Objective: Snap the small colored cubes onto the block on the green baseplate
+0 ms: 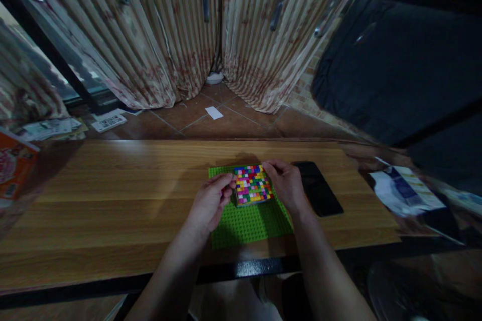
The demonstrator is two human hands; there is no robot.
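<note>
A small square block (252, 184) covered in many-coloured studs is held over a green studded baseplate (248, 223) on the wooden table (113, 195). My left hand (211, 200) grips the block's left edge with curled fingers. My right hand (286, 183) grips its right and far edge, fingers curled over the top corner. The block sits slightly tilted, its near edge close to the baseplate.
A black phone (318, 188) lies face up just right of the baseplate. Papers and a printed packet (402, 190) lie at the table's right end. An orange box (13, 168) stands at the far left. Curtains (181, 35) hang beyond the tiled floor.
</note>
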